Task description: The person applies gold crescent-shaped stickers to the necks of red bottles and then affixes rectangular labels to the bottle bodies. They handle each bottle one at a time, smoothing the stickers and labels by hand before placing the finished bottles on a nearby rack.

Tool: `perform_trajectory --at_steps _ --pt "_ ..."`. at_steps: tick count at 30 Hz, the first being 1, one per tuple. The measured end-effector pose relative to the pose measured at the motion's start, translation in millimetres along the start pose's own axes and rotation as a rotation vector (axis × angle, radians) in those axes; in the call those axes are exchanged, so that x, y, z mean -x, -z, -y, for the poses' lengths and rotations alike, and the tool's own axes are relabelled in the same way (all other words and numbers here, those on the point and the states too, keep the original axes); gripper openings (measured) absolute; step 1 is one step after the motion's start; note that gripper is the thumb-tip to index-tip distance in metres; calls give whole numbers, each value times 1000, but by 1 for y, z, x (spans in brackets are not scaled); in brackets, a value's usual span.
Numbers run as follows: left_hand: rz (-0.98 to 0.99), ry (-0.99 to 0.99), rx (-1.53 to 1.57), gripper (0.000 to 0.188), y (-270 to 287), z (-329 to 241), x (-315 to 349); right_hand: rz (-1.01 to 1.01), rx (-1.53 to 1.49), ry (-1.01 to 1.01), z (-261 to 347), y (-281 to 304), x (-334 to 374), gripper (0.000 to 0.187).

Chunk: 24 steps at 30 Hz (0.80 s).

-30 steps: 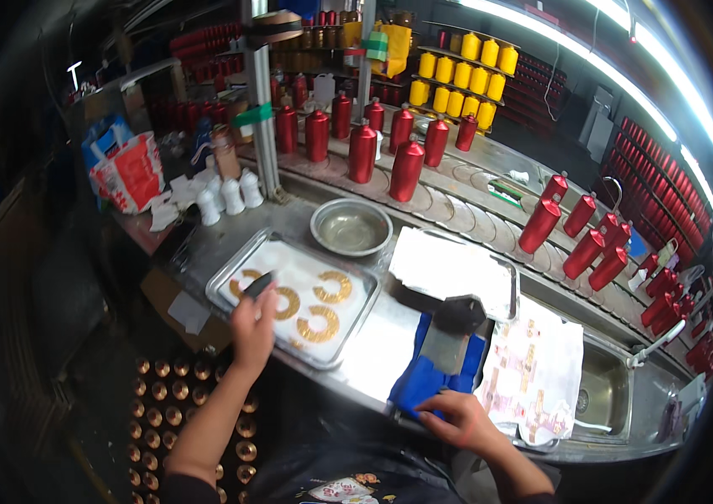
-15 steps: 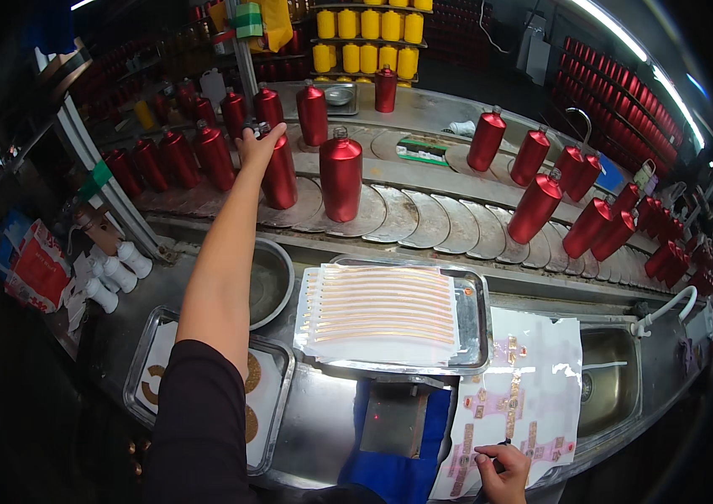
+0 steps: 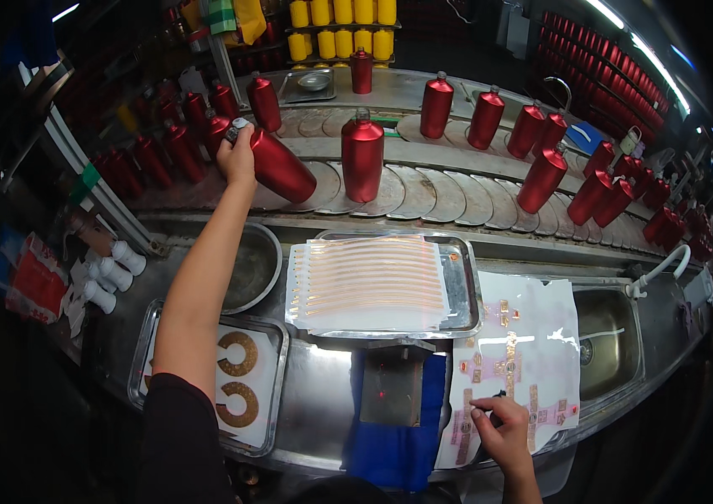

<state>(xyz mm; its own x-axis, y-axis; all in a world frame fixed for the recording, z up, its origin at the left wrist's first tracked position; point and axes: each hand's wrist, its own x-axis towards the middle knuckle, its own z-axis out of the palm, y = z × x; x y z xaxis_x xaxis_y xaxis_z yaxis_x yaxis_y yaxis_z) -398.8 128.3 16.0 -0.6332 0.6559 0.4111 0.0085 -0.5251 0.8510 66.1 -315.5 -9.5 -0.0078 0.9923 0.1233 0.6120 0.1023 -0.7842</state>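
My left hand (image 3: 237, 153) is closed round the neck of a glossy red bottle (image 3: 283, 168), which leans with its neck to the left and its base at the conveyor. Upright beside it, to the right, stands another red bottle (image 3: 362, 160). My right hand (image 3: 505, 431) is over the lower part of a white decal sheet (image 3: 541, 302) printed with gold and pink patterns. Its thumb and forefinger are pinched together, and a small dark thing shows at the fingers, too small to name.
A conveyor of overlapping metal plates (image 3: 449, 199) carries several red bottles. On the bench lie a tray (image 3: 463, 277) with gold-striped sheets, a tray (image 3: 279, 370) with gold ring-shaped decals, a round metal basin (image 3: 271, 281), a blue cloth (image 3: 390, 454) and a sink (image 3: 617, 361) with a white tap.
The bottle in my left hand has gone from upright to tilted, its neck swung left. Bottles on the conveyor have shifted. My right hand remains at the decal sheet.
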Motion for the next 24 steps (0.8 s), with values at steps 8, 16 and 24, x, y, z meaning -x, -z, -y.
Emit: perform_trajectory --at_steps 8,16,24 --pt "103 -238 -538 45 -69 4 45 -334 164 400 31 -26 -227 76" --pt "386 -67 -698 63 -110 16 62 -295 436 95 82 -83 -422 100" --pt "-159 -461 -908 73 -69 23 -23 -302 424 -4 32 -88 -441 77"
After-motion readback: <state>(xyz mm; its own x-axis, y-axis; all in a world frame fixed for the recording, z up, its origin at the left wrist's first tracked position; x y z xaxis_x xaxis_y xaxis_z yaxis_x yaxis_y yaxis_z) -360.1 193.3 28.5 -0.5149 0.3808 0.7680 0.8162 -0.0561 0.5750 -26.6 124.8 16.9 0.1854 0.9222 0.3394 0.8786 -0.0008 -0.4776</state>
